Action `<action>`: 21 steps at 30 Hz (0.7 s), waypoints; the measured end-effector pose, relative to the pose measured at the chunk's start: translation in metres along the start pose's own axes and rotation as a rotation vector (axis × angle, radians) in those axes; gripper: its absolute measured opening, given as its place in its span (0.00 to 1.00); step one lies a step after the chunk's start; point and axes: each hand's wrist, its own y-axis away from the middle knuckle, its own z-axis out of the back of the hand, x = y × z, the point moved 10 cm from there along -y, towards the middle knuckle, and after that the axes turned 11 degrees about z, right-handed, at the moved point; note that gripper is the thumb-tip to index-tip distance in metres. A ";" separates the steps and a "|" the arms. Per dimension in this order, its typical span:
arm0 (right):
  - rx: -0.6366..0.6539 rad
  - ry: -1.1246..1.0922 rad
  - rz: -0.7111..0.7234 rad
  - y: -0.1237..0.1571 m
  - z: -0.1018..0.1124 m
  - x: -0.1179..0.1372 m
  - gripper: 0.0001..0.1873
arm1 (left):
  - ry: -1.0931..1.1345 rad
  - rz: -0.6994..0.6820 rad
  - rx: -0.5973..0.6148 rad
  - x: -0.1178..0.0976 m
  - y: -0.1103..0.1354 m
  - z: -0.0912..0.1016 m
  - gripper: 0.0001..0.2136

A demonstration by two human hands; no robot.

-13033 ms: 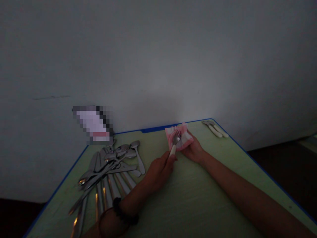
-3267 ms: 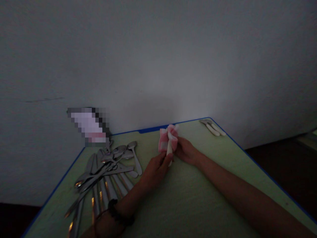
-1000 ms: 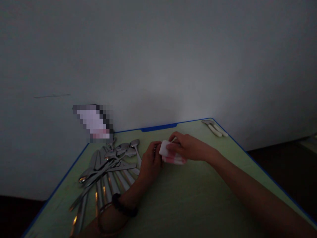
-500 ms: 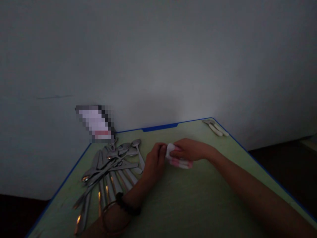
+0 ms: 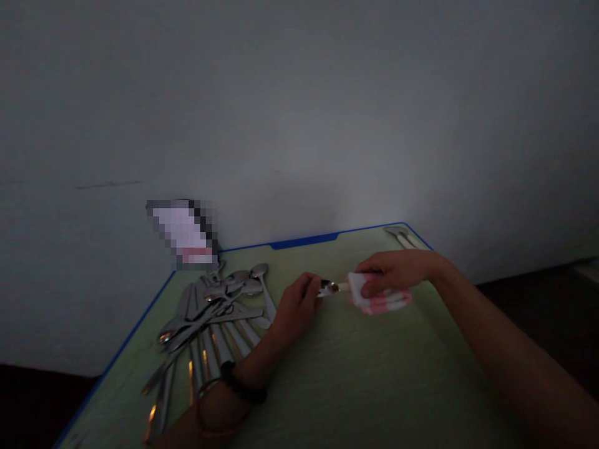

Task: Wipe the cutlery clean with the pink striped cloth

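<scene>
My left hand [image 5: 299, 302] is closed around one end of a shiny metal utensil [image 5: 329, 288] with a pale handle. Whether it is a spoon, fork or knife is hidden by my fingers. My right hand [image 5: 397, 274] pinches a folded pink-and-white cloth [image 5: 386, 302], which is wrapped around the handle's other end. Both hands are above the middle of the green table [image 5: 355, 380]. Left of my left hand lies a pile of silver cutlery [image 5: 224, 312], with spoons and knives among it.
Pale-handled cutlery [image 5: 399, 234] lies at the table's far right corner, partly behind my right hand. At the far left corner a blurred-out device [image 5: 182, 231] leans up. A grey wall [image 5: 299, 125] borders the table's far edge.
My right hand and the cloth have slid right, away from my left hand. Metal and part of the pale handle now show between them. My left hand has barely moved.
</scene>
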 end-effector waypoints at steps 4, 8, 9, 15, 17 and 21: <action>-0.047 0.120 0.013 -0.008 0.004 0.003 0.17 | -0.060 -0.007 0.069 -0.003 0.001 -0.009 0.20; -0.048 0.196 -0.009 -0.028 -0.009 0.004 0.18 | -0.134 -0.031 0.077 -0.004 0.002 -0.012 0.18; -0.032 0.207 -0.007 -0.033 -0.015 0.003 0.19 | -0.155 -0.038 0.075 -0.005 0.003 -0.013 0.18; -0.044 0.238 0.026 -0.048 -0.029 0.002 0.16 | -0.238 -0.069 0.054 -0.009 0.006 -0.012 0.16; -0.042 0.212 0.046 -0.046 -0.027 0.001 0.16 | -0.247 -0.075 0.053 -0.010 0.007 -0.011 0.16; 0.013 0.052 0.080 -0.035 -0.023 -0.002 0.16 | -0.251 -0.071 0.036 -0.011 0.006 -0.008 0.16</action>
